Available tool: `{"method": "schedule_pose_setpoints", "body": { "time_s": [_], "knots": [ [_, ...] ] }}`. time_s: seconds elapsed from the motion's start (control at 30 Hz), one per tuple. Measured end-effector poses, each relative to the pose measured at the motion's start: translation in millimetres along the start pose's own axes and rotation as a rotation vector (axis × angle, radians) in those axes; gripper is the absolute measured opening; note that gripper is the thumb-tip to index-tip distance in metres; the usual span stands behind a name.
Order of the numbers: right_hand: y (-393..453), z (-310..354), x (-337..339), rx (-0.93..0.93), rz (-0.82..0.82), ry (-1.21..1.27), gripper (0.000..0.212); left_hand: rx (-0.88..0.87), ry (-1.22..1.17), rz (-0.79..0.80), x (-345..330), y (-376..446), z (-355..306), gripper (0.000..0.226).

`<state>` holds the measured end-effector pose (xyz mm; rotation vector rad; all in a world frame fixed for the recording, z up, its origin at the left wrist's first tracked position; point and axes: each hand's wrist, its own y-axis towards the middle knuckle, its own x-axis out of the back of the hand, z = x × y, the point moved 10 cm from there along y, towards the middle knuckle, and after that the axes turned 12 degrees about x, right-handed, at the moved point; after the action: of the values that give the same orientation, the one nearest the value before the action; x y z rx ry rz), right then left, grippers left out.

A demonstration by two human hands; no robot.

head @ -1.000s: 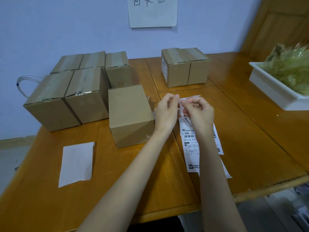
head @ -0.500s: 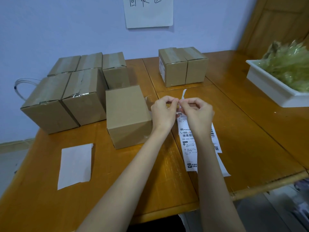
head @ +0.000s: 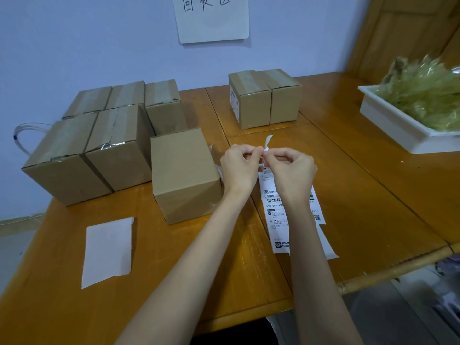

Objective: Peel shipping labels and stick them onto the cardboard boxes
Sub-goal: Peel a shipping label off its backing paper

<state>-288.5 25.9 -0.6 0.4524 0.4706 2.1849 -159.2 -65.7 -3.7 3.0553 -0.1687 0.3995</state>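
A printed shipping label [head: 275, 207] lies lengthwise on the wooden table [head: 361, 202], its far end lifted. My left hand [head: 240, 168] and my right hand [head: 291, 170] both pinch that far end, fingertips nearly touching, and a thin white corner sticks up between them. A plain cardboard box [head: 184, 175] stands just left of my left hand. Two boxes [head: 263, 98] sit behind my hands, the left one with a label on its side. Several taped boxes [head: 99, 143] are grouped at the left.
A blank white backing sheet [head: 108, 250] lies at the front left of the table. A white tray [head: 398, 128] filled with yellowish plastic bags stands at the right. A paper sign [head: 211, 18] hangs on the wall. The table's front edge runs close below my forearms.
Both hands stayed at the label's far end, working at it. The lifted white corner now stands up narrower between my fingertips.
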Motion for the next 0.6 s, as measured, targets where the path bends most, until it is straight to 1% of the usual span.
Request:
{"method": "schedule_pose_setpoints", "body": {
  "time_s": [0.2, 0.37, 0.47, 0.6],
  "knots": [
    [1.2, 9.7, 2.5, 0.097, -0.023, -0.161, 0.011, -0.083, 0.078, -0.010, 0.0, -4.7, -12.8, 0.013],
    [0.4, 13.0, 3.1, 0.119, -0.034, -0.206, 0.012, -0.139, 0.148, -0.030, -1.0, -9.0, -18.1, 0.014],
    [0.0, 11.4, 3.3, 0.088, -0.045, -0.228, 0.012, -0.122, 0.123, -0.021, -5.0, -7.7, -13.7, 0.014],
    [-2.1, 5.6, 8.4, -0.020, -0.080, -0.270, 0.011, -0.093, 0.101, 0.002, -11.5, -7.7, -8.1, 0.016]
  ]
}}
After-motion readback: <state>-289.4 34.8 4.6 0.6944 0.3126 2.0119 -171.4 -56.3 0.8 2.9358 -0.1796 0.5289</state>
